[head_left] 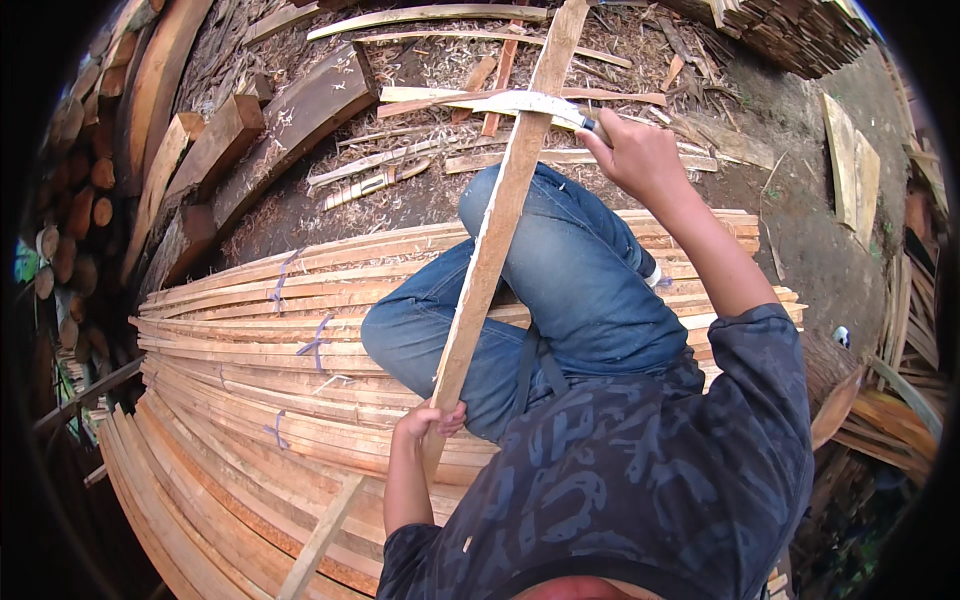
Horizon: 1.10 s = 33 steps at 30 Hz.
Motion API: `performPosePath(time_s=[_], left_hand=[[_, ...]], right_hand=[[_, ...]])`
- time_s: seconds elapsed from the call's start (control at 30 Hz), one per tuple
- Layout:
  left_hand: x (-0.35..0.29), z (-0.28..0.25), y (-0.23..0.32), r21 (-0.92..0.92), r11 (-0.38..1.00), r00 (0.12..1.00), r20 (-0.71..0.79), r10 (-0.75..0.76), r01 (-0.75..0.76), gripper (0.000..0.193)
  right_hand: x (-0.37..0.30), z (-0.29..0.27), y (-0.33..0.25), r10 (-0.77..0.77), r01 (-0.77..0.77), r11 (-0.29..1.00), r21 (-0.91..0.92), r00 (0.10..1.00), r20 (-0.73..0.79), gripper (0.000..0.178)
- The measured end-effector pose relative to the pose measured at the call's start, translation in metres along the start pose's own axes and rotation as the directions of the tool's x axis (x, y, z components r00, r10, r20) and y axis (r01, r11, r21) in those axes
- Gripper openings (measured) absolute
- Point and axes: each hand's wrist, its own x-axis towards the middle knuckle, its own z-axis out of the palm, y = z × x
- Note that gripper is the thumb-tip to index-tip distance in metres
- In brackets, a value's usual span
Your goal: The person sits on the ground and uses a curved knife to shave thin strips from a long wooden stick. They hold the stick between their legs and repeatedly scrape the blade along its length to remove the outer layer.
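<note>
A long, rough-edged wooden plank [502, 220] slants from beside my waist up past my bent knees. Near its lower end, my left hand [424, 418] is closed around it. Up at the far part, my right hand [645, 155] grips the dark handle of a machete; most of that handle is hidden in my fingers. The machete's pale, curved blade [538, 103] lies across the plank and touches it. Under and around my legs, bundles of sawn wooden strips [350, 355] are tied with purple cord.
Thick timber beams [290, 135] lie at the far left, with stacked round logs [75, 240] beyond them. A pale wooden sheath [362, 188] rests on shaving-strewn ground. Loose strips lie ahead; a wood stack [800, 35] stands far right, and two short boards [850, 165] lie nearer.
</note>
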Motion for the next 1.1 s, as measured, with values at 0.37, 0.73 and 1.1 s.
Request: performPosePath(time_s=[0.37,0.73,1.1], left_hand=[[-0.002,-0.003,0.0,-0.047,0.999,1.0,0.0,0.001,-0.001,0.022],[0.0,-0.003,0.002,-0.05,0.998,0.999,0.029,-0.039,0.04,0.024],[-0.001,-0.009,-0.007,-0.092,0.995,0.997,0.072,-0.03,0.036,0.029]], right_hand=[[0.012,-0.016,0.094,0.351,-0.363,0.918,-0.161,0.931,-0.101,0.044],[0.015,0.006,0.029,-0.03,0.024,0.999,-0.049,0.99,-0.136,0.037],[0.024,0.017,0.032,-0.051,0.048,0.998,-0.028,0.992,-0.119,0.037]])
